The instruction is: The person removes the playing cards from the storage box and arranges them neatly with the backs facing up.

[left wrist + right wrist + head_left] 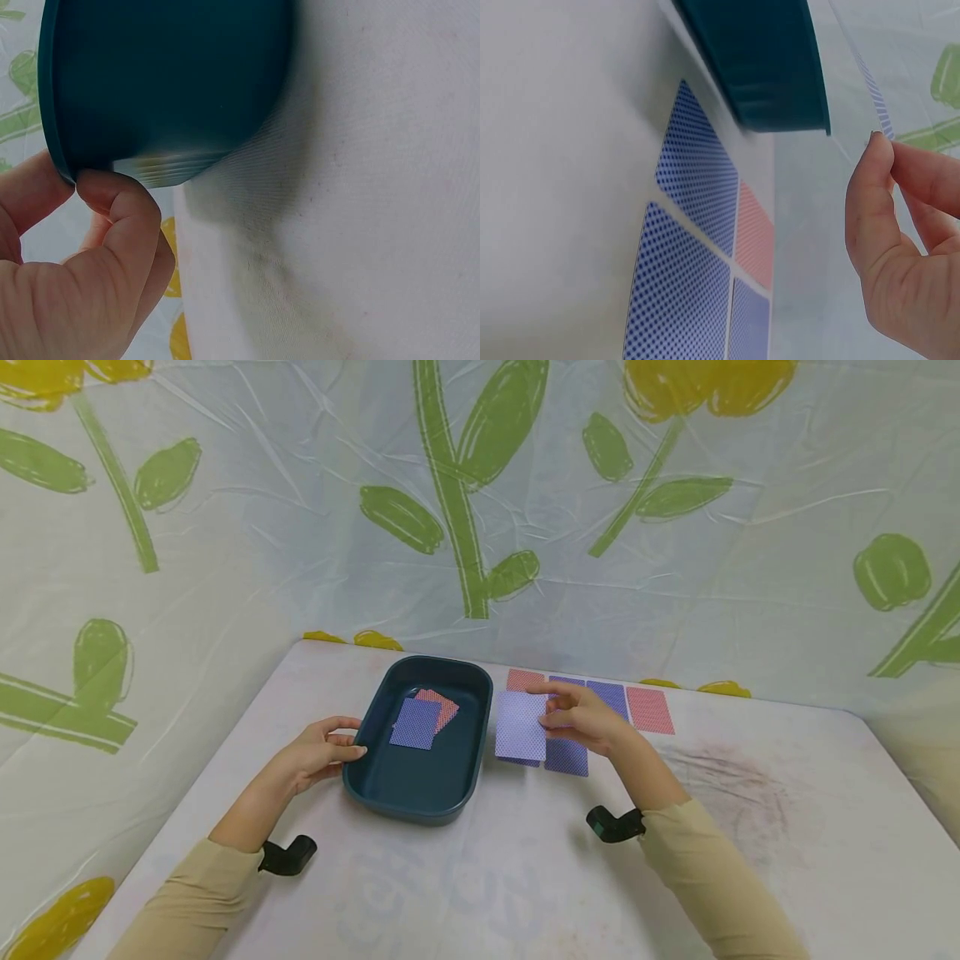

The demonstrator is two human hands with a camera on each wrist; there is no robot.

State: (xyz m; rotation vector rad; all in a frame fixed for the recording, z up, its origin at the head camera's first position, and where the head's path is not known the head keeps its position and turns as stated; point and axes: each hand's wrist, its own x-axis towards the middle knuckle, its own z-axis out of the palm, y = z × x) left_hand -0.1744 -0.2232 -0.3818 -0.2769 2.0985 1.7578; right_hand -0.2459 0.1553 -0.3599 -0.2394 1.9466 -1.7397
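Note:
My left hand (318,756) pinches the left rim of a dark teal rectangular tub (412,787), thumb on one side and fingers on the other. Inside the tub lie a blue-patterned playing card (415,724) and, partly under it, red-patterned ones (447,710). To the right of the tub, my right hand (581,717) holds up another blue-patterned card (519,727) by its edge, between thumb and fingertips. The right wrist view shows this held card (877,97) edge-on, raised above the table. Below it, blue cards (697,165) lie flat beside the tub.
Cards lie in rows at the table's back edge: a red one (650,710) at the far right, a blue one (609,697) beside it, and others partly behind my right hand. A hanging sheet (555,552) with printed plants rises behind the white table (480,893).

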